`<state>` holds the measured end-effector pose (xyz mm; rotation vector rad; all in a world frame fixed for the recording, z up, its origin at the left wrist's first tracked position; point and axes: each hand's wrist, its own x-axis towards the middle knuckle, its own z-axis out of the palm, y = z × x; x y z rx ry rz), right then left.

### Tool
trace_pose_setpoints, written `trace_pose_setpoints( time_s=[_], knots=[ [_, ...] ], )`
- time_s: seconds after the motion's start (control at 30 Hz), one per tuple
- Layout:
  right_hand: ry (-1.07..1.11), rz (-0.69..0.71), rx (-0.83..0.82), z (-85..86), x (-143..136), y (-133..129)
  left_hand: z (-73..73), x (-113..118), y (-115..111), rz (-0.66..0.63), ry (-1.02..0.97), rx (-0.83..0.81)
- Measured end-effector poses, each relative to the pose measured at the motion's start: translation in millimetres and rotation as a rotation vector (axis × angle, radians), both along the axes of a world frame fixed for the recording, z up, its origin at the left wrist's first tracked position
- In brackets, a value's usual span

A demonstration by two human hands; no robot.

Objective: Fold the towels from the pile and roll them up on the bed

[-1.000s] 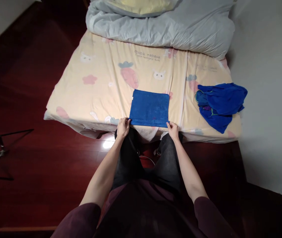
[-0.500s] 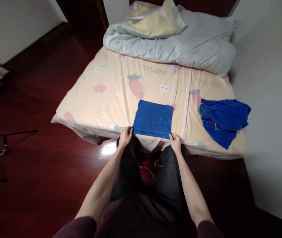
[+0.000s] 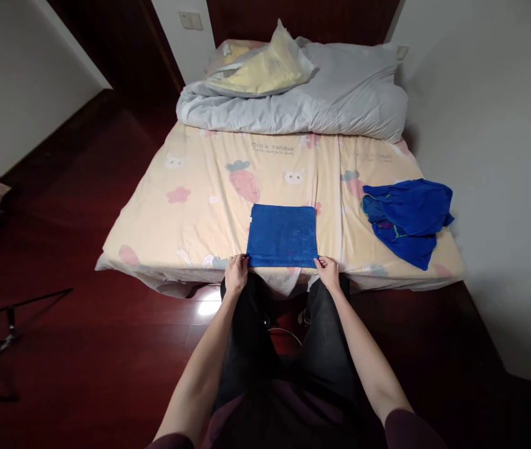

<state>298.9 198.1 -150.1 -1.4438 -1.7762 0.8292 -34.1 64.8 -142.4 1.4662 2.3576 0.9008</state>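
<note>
A blue towel [image 3: 282,236] lies flat as a rectangle near the front edge of the bed, with a small white tag on its left side. My left hand [image 3: 236,272] pinches its near left corner between thumb and fingers. At the near right corner, my right hand [image 3: 328,272] grips the cloth in the same way. To the right, a crumpled pile of blue cloths [image 3: 410,215] with some green edging rests on the bed, apart from both hands.
The bed [image 3: 191,168] wears a pale yellow printed sheet. A rolled grey quilt [image 3: 340,93] and a yellow pillow [image 3: 265,68] in a clear wrap lie at its head. Black stand legs [image 3: 10,318] are on the floor at left; a wall [image 3: 490,156] borders the right.
My view has tilted and shifted, so the bed's head shows more fully. Both hands keep hold of the towel's near corners, and the towel lies much as before.
</note>
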Motion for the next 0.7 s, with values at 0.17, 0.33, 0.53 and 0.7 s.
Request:
trace_pose_setpoints(
  time_s=[0.17,0.33,0.53,0.7],
  knots=[
    [0.011,-0.049,0.029,-1.9,-2,1,0.2,1,-1,0.047,0.035,0.064],
    [-0.063,0.061,0.263,5.5,-4,-8,3.7,3,-6,-0.128,0.046,0.170],
    [-0.070,0.327,0.361,9.4,-8,-18,6.2,4,-7,-0.349,-0.062,0.140],
    [-0.109,0.400,0.256,4.5,-4,-10,-2.0,-1,-3,-0.373,-0.045,0.090]
  ],
)
